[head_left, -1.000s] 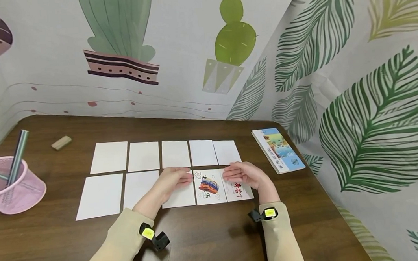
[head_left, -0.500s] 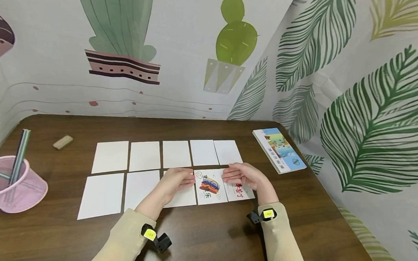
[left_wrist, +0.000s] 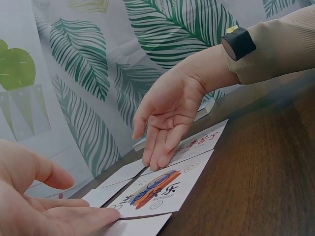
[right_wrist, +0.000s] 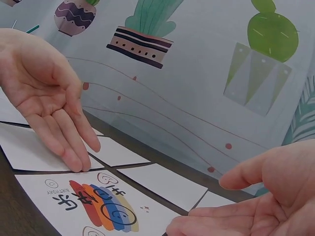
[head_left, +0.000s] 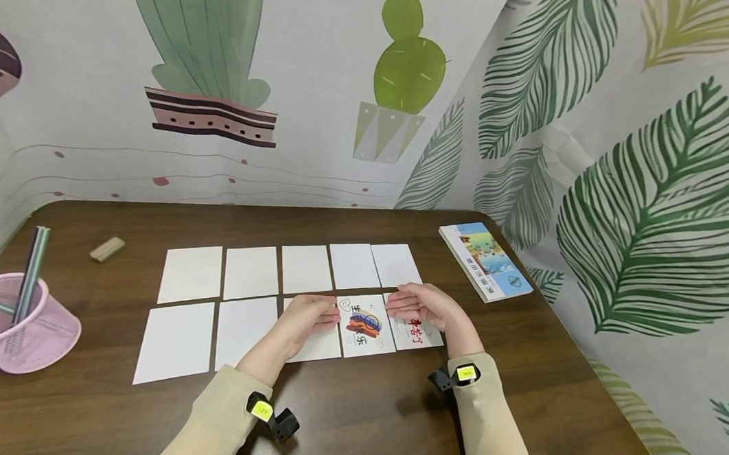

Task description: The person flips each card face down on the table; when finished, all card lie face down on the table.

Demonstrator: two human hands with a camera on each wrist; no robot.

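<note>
A white card with black characters over rainbow brush strokes [head_left: 365, 327] lies face up in the near row. My left hand [head_left: 304, 321], fingers extended, has its fingertips at this card's left edge, over a blank white card [head_left: 318, 347]. On the other side, my right hand [head_left: 427, 307] reaches in with straight fingers at the card's right edge. It partly covers a white card with red characters [head_left: 416, 333]. Both palms face inward in the wrist views, with nothing held. Whether the fingertips press on the cards is hard to tell.
Several blank white cards [head_left: 189, 274] make up the far row, and others [head_left: 174, 342] continue the near row leftward. A pink mesh cup [head_left: 48, 333] with pencils stands at left, near a small beige block [head_left: 107, 249]. A picture-covered stack [head_left: 486, 262] lies at right.
My left hand has shifted slightly right and my right hand slightly left, both closer to the rainbow card. The cards look unmoved.
</note>
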